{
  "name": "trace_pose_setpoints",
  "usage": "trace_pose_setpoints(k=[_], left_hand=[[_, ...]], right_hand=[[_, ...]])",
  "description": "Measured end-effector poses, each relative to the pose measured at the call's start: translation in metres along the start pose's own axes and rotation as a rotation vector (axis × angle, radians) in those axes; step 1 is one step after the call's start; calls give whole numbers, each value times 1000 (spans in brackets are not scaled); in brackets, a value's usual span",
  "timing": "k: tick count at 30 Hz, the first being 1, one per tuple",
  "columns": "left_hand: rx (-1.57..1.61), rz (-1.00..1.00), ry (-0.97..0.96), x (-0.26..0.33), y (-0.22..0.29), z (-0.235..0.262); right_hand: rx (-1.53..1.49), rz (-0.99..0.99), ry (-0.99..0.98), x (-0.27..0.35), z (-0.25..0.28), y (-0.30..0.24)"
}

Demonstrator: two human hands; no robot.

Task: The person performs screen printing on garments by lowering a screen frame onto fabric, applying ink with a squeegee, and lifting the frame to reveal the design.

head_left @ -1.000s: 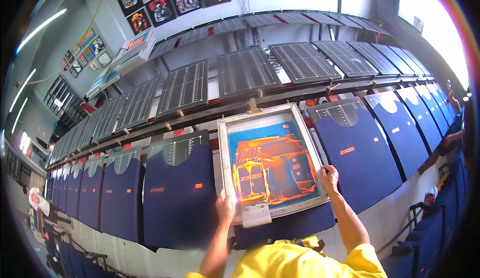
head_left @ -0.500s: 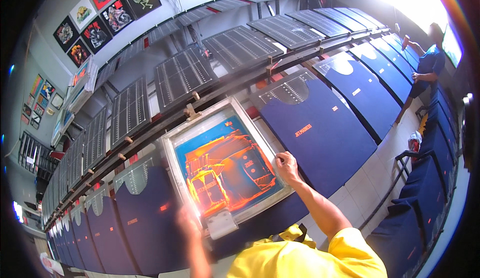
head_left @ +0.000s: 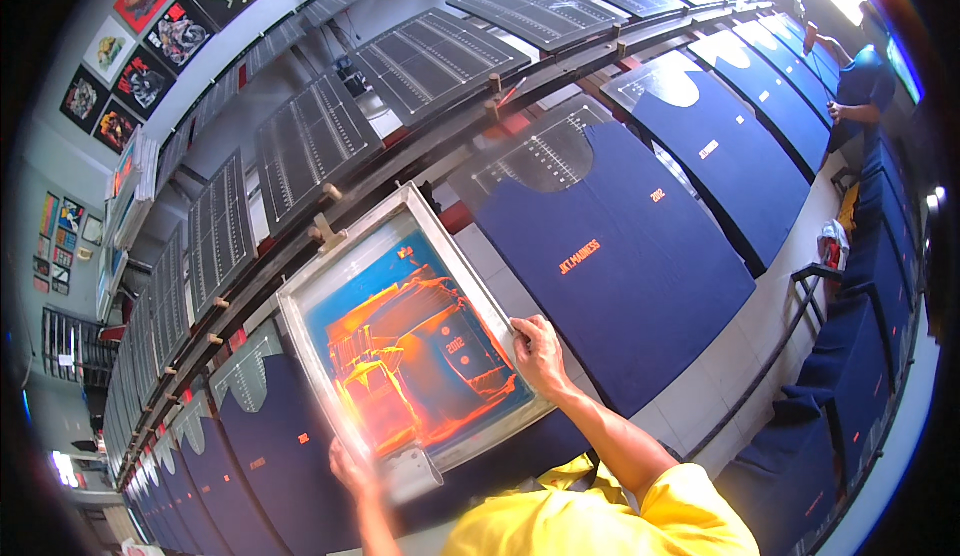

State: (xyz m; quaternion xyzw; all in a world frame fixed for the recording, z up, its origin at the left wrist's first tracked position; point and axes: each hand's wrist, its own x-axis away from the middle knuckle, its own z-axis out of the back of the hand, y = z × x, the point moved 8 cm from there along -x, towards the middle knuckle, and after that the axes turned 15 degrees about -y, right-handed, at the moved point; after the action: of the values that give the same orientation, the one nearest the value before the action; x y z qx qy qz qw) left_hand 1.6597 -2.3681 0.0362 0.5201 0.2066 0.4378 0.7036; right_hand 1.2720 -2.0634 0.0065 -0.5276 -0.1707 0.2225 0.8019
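Note:
A screen-printing frame (head_left: pixel 468 274) with pale edges and a blue mesh smeared with orange ink sits over a navy shirt in front of me. Its far edge is by a wooden peg on the rail. My right hand (head_left: pixel 540 358) has its fingers curled round the frame's right edge. At the lower left corner, my left hand (head_left: pixel 354 468) is against the frame, partly blurred by motion and glare, its finger pose unclear. A pale flat piece (head_left: pixel 412 474) lies at the near end of the frame. Whether the frame touches the cloth is hidden.
Navy shirts with small orange prints (head_left: pixel 615 256) lie on boards to both sides. Beyond a dark rail (head_left: pixel 390 171) stand bare black boards (head_left: pixel 435 61). Another person (head_left: pixel 862 86) stands at the far right. Navy cloths (head_left: pixel 835 376) hang over a rack at right.
The view has turned, so the scene sits further left. The frame and my right hand keep their places against the rail and each other. My left hand looks less blurred at the corner.

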Motion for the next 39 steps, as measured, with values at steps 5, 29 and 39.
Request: trace_pose_setpoints(k=[5,29,39], left_hand=[[135,8,-7,-1,-9,2],[278,180,57,0,-5,-6],[567,61,330,36,-34,36]], right_hand=[[-33,26,-12,1,0,-1],[-56,91,1,-4,4,-14],[311,605,-492,78,-78,-131]])
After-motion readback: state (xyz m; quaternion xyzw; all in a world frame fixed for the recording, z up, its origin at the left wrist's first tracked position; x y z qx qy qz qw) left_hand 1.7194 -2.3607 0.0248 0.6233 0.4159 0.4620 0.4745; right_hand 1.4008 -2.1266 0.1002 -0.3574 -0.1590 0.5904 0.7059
